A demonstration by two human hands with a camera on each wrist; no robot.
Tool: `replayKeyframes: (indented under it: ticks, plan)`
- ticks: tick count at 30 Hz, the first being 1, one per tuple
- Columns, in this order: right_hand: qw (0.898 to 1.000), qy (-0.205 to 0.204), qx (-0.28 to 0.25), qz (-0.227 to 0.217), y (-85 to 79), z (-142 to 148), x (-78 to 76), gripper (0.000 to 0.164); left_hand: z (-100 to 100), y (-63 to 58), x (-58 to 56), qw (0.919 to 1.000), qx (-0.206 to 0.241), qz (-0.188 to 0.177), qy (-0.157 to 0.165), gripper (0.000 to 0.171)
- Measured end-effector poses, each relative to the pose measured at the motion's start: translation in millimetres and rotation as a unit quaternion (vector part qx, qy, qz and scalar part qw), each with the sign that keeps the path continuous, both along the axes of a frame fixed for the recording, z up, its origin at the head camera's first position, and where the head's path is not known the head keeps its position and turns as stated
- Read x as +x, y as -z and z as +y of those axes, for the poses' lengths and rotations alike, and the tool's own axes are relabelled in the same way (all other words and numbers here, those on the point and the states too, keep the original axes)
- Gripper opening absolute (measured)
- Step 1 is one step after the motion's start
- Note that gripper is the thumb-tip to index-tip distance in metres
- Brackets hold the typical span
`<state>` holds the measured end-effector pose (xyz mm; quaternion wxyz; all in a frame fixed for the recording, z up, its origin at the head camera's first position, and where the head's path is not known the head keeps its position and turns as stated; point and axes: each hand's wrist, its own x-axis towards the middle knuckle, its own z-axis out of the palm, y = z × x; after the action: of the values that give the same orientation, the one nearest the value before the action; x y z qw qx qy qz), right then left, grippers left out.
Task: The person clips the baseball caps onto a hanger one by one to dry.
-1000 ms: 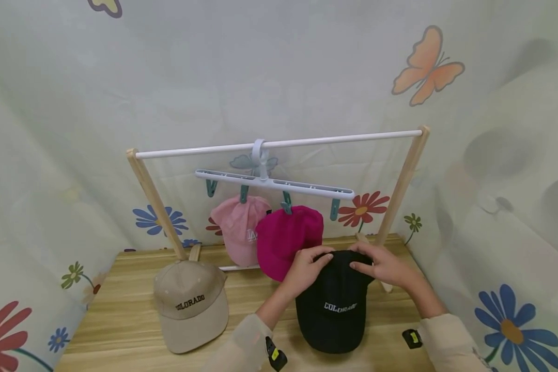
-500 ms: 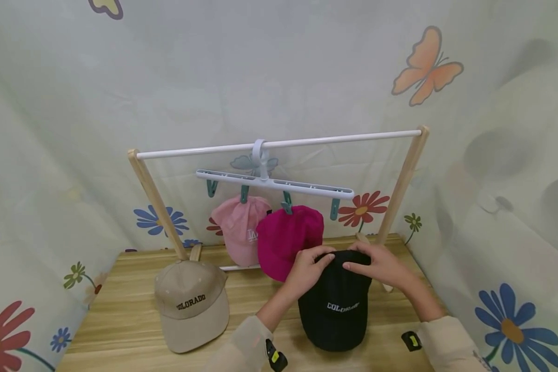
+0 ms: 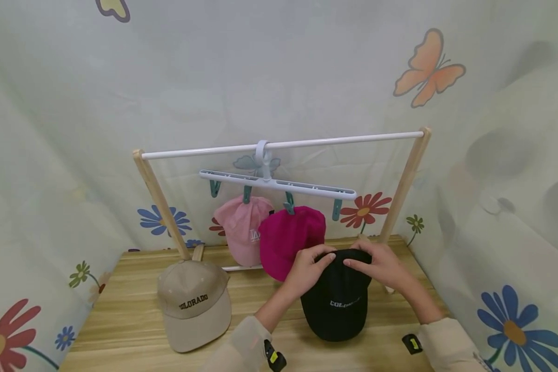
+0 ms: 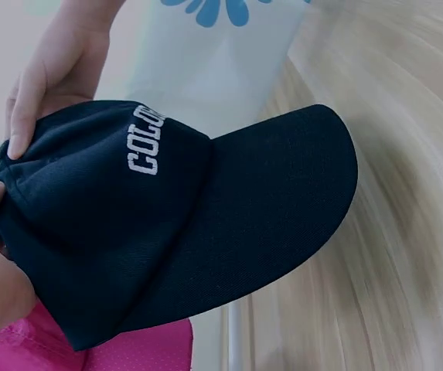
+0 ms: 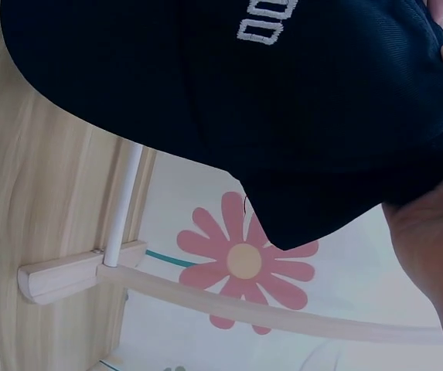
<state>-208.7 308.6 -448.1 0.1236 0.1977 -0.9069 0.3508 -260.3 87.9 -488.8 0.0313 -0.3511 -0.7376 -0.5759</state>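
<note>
A black baseball cap [image 3: 337, 310] with white lettering hangs brim down between my two hands, at the front right in the head view. My left hand [image 3: 304, 271] pinches the top of its crown on the left side, and my right hand [image 3: 381, 266] pinches it on the right. In the left wrist view the brim [image 4: 291, 185] points away from the hands, over the wooden table. Just behind the cap hangs a magenta cap [image 3: 290, 240], clipped to a pale blue hanger [image 3: 279, 184]. A pink cap [image 3: 243, 227] hangs to its left by another green clip.
The hanger hooks over the white rod [image 3: 335, 140] of a wooden-legged rack [image 3: 160, 201]. A bare green clip [image 3: 337, 210] hangs at its right end, another at its left. A beige cap [image 3: 195, 305] lies on the wooden table [image 3: 116, 310] at the left.
The black cap's brim has lifted slightly and its front tilts more, so the lettering looks flatter. My right thumb has shifted a little inward on the crown. The head view has moved slightly.
</note>
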Motion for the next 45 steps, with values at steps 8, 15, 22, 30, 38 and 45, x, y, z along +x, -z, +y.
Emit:
replayKeyframes:
  ticks: [8, 15, 22, 30, 38, 45]
  plan:
    - [1.0, -0.006, -0.004, 0.017, -4.1, -2, -2.3, 0.012, -3, -6.4, 0.4, 1.0, -0.007, 0.004, 0.0, 0.022]
    - [0.999, -0.007, 0.002, 0.032, -9.6, -6, -0.9, 0.01, -4, -7.1, -1.5, 1.0, 0.0, -0.003, 0.009, 0.022]
    - [0.999, 0.004, 0.011, 0.032, -11.8, -9, -1.7, 0.013, -7, -9.1, -2.1, 1.0, 0.005, 0.001, 0.0, 0.022]
    - [0.998, 0.001, 0.024, 0.053, -13.2, -12, -3.5, 0.016, -9, -8.5, -2.1, 0.9997, 0.014, 0.009, -0.018, 0.02]
    - [0.999, -0.01, 0.018, 0.049, -9.4, -11, -4.5, 0.016, -11, -9.0, 1.4, 0.9996, 0.01, 0.015, -0.02, 0.018]
    - [0.998, -0.014, 0.015, 0.062, -12.1, -14, -5.9, 0.016, -10, -10.3, -2.0, 0.9993, 0.019, 0.02, -0.026, 0.016]
